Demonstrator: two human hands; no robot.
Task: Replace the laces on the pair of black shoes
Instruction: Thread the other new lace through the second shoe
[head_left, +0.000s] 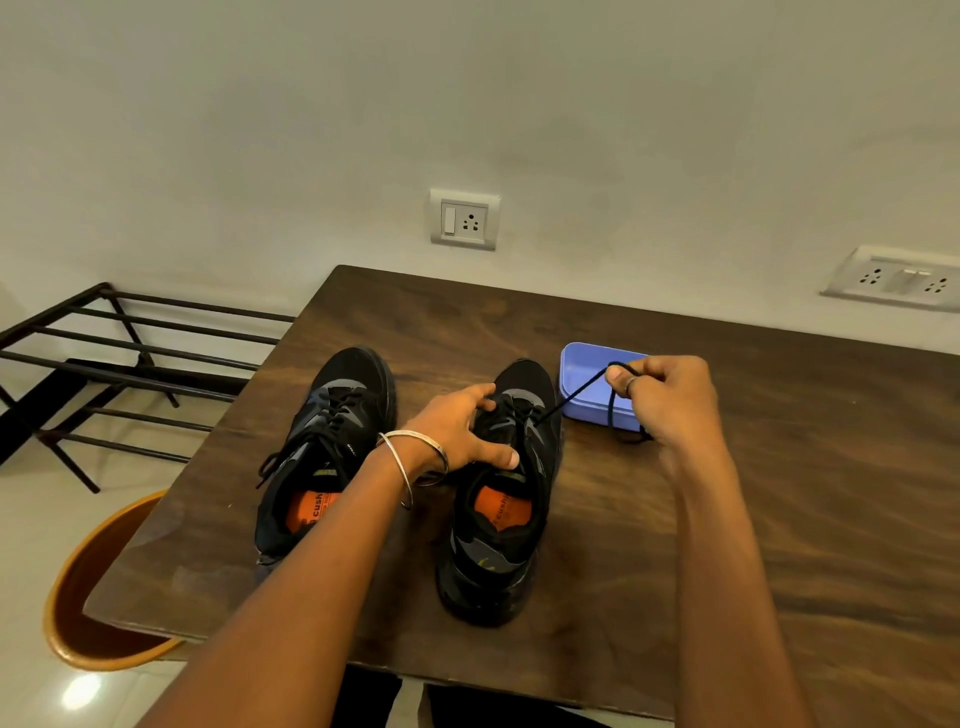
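Two black shoes with orange insoles stand side by side on the wooden table (779, 493). The left shoe (322, 441) is laced, its lace ends loose. My left hand (462, 431) grips the tongue and lacing area of the right shoe (498, 525), thumb on the near side. My right hand (665, 400) is raised to the right of that shoe and pinches a black lace (576, 395), which runs taut from the shoe's eyelets up to my fingers. The lace's free end hangs down below the hand.
A shallow blue plastic box (582, 374) sits just behind the right shoe, partly under my right hand. A black metal rack (130, 364) stands left of the table, and an orange chair (88, 597) is at the table's left front corner. Wall sockets are behind.
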